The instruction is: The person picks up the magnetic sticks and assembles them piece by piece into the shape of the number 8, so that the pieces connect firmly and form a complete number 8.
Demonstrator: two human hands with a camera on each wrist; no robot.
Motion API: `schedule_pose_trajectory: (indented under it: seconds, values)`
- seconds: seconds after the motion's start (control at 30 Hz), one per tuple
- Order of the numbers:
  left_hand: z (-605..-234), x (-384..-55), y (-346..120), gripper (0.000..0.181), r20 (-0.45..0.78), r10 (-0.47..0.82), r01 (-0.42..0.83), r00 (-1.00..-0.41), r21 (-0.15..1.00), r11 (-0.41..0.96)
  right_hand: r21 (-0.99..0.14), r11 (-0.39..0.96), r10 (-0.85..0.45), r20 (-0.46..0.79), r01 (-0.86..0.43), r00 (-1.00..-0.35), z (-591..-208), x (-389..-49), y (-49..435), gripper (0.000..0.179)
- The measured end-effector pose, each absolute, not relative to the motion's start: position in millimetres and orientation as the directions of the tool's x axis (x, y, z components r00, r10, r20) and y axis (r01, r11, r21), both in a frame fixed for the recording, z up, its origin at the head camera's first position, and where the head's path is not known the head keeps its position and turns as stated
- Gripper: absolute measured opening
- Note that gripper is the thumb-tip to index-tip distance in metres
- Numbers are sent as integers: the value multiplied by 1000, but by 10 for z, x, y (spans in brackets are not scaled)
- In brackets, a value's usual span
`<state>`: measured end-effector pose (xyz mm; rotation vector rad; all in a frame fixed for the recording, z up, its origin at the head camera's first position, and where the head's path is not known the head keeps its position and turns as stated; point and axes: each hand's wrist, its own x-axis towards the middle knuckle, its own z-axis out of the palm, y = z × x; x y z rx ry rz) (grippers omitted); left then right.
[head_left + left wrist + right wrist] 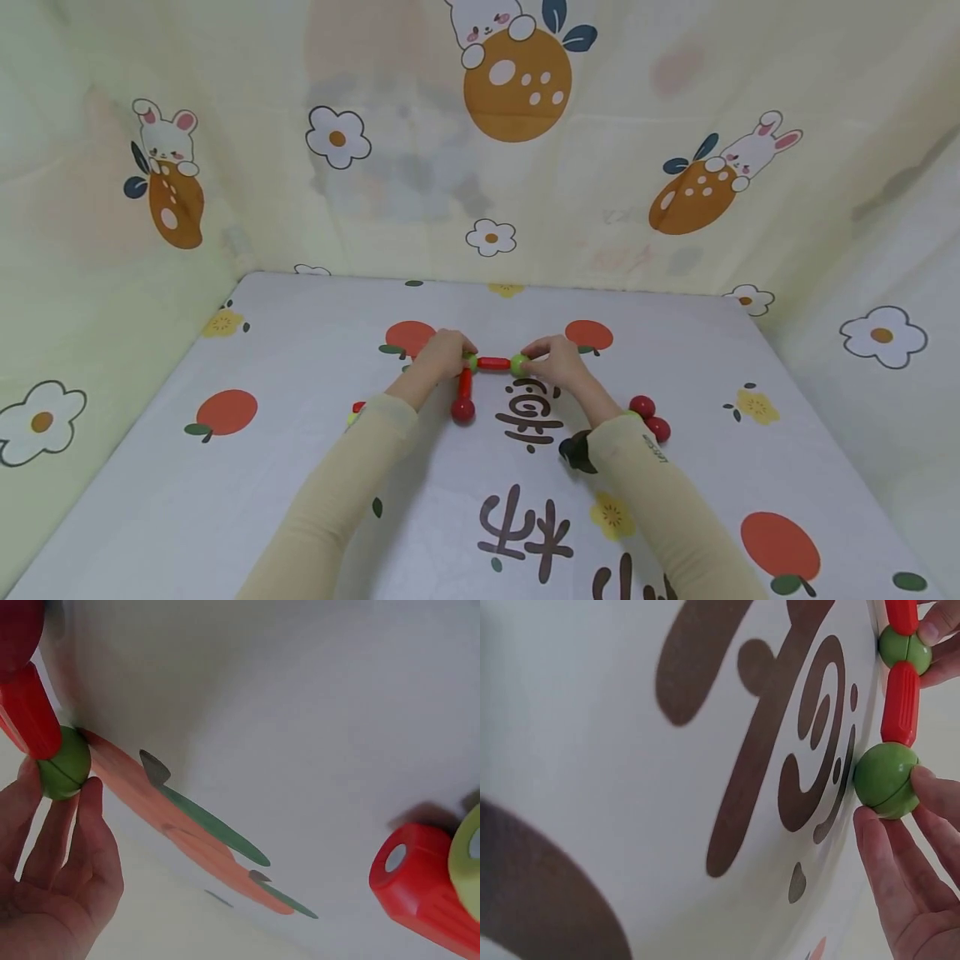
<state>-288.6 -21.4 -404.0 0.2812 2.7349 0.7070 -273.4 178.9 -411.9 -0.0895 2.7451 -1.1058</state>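
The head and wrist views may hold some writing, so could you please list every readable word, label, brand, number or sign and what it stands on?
Nothing can be read with certainty.
Tablecloth: large brown stylised characters, turned, which I cannot quote reliably.
Right sleeve: dark lettering, too small and blurred.
Red rods and green balls: no lettering visible.

Curtained booth (pixel 817 192), bunny-print drapes (pixel 405 192), fruit-print tabletop (pixel 697 358)

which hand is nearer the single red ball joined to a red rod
Left: the left hand is just beyond the red ball; the right hand is farther off, to its right.
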Motion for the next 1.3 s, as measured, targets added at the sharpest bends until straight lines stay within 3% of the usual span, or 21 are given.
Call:
schedule_pose_trajectory:
  seconds: [0.53,0.83,1.1,1.3]
  values:
    - [-3986,-2888,-398,34,-238,374,208,-897,519,829,-690,723,-105,-151,29,-983,-4078,-2733,1775,26]
    - [-3740,-2770,-592,34,-205,435,251,-877,575,779,-692,720,-91,-169,53,-981,-4090,-2748,1785,27]
    - [-3688,-2576,-987,27,-189,481,325,-856,527,785,-699,713,-87,-166,55,-982,-4112,-2748,1770,26]
    - [-3831,-2467,-1259,22,-233,451,326,-862,427,843,-692,720,-81,-152,47,-985,-4121,-2734,1794,27]
